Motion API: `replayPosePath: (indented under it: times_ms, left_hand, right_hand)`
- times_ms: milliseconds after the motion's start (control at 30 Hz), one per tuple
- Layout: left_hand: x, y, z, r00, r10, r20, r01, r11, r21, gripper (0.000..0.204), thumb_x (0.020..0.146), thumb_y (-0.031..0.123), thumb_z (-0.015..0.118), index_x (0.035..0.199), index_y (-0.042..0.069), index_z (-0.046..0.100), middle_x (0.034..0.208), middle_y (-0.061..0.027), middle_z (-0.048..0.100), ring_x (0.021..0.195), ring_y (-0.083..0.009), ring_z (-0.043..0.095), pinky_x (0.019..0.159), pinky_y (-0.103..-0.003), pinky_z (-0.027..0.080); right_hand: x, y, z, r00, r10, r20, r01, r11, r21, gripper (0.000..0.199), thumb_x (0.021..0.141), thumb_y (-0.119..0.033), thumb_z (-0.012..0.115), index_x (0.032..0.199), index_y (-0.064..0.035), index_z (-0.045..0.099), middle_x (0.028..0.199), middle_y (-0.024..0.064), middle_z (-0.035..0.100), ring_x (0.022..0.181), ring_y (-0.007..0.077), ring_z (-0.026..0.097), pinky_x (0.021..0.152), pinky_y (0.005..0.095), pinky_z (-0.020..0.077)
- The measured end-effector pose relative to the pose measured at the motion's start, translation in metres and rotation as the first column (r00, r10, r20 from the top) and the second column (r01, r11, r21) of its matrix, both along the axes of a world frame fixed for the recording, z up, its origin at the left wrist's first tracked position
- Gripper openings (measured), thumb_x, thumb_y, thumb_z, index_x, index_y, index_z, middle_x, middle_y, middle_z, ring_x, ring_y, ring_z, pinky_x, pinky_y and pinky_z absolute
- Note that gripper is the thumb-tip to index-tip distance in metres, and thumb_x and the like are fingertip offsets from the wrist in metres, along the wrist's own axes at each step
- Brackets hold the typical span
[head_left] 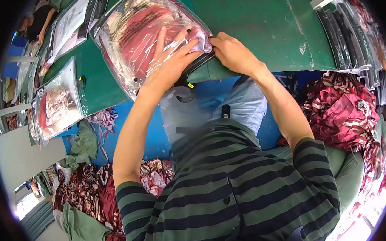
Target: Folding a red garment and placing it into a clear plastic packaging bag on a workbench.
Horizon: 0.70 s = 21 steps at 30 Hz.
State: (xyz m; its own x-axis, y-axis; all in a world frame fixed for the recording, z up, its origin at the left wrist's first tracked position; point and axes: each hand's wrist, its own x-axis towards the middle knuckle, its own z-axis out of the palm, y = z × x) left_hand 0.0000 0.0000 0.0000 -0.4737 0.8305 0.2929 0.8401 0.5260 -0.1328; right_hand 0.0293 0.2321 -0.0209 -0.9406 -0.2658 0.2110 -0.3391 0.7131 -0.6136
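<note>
Head view. I saw a clear plastic bag holding a folded red patterned garment (pixel 144 38) lying on the green table top (pixel 258 27), at its near edge. My left hand (pixel 173 56) lay flat on the bag, fingers spread, pressing the film down. My right hand (pixel 233 54) was curled at the bag's open end, its fingertips pinching the bag's pale edge just beside a black bar-shaped tool (pixel 197 64) at the table's edge. The film was glossy and wrinkled, with the red cloth filling most of it. A second clear bag with a red and cream garment (pixel 56 105) lay to the left, well apart. A heap of loose dark red printed cloth (pixel 343 109) sat at right.
</note>
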Motion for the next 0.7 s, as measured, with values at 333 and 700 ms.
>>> replayPosePath:
  times_ms: [333,700]
  left_hand:
    - [-0.008,-0.009,0.001,0.999,0.032,0.041,-0.036,0.995,0.089,0.03,0.089,0.015,0.056,0.117,0.011,0.066,0.144,0.0066,0.053,0.147,-0.019,0.033,0.119,-0.04,0.032]
    - [-0.017,-0.01,0.0,1.0,0.021,-0.019,-0.019,0.995,0.098,0.027,0.088,0.01,0.058,0.115,0.011,0.066,0.142,0.0073,0.055,0.144,-0.017,0.038,0.109,-0.032,0.041]
  right_hand:
    - [0.006,-0.012,0.003,0.991,0.047,-0.124,0.001,0.932,0.363,0.016,0.094,-0.012,0.052,0.093,-0.0016,0.064,0.101,0.0159,0.065,0.076,0.0368,0.067,0.069,0.0445,0.0556]
    - [-0.004,-0.01,-0.001,0.918,0.2,-0.343,0.053,0.795,0.604,0.01,0.085,-0.016,0.063,0.092,-0.008,0.061,0.095,0.0067,0.06,0.076,0.0278,0.064,0.065,0.0361,0.0521]
